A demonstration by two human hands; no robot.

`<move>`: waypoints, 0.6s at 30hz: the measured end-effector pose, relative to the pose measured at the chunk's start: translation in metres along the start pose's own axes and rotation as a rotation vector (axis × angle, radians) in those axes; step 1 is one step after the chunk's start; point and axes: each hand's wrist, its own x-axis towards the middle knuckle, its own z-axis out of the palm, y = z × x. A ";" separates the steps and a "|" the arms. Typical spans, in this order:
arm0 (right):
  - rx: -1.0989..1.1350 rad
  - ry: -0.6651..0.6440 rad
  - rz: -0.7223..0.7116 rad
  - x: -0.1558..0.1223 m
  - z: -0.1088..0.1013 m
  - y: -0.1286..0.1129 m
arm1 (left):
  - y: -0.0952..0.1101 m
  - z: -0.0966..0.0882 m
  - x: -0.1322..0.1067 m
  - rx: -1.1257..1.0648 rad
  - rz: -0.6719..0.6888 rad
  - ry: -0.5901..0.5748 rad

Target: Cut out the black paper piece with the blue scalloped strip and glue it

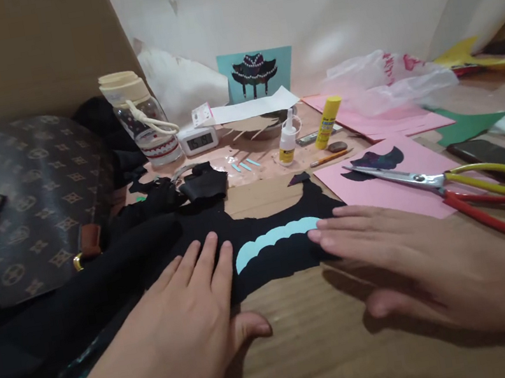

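Observation:
A light-blue paper strip (pixel 275 238) with scalloped edges lies curved on black fabric (pixel 288 256). My left hand (pixel 195 308) rests flat on the fabric just left of the strip, fingers stretched out and thumb on the cardboard (pixel 302 342). On the other side my right hand (pixel 390 256) has its fingers extended, the tips at the strip's right end. Neither hand grips anything. Scissors (pixel 435 181) with one yellow and one red handle lie beyond my right hand, blades over a dark cut shape (pixel 383 160) on pink paper (pixel 343 180).
A glue bottle (pixel 287 141), a glue stick (pixel 329 123) and a pencil (pixel 331 158) are at the back middle. A water bottle (pixel 144 120) stands beside a digital clock (pixel 199 141). A brown patterned bag (pixel 33 206) is at left; a decorated blue card (pixel 280 65) leans against the wall.

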 end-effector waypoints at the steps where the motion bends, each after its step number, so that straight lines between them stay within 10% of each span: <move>1: 0.014 -0.023 -0.040 0.002 -0.002 -0.002 | 0.002 0.001 -0.003 -0.013 0.005 -0.007; 12: 0.125 -0.120 -0.181 0.009 -0.006 -0.003 | -0.008 -0.002 -0.013 -0.055 -0.070 -0.108; 18: 0.130 -0.096 -0.184 0.010 -0.005 -0.003 | 0.000 -0.016 0.015 -0.189 0.111 -0.019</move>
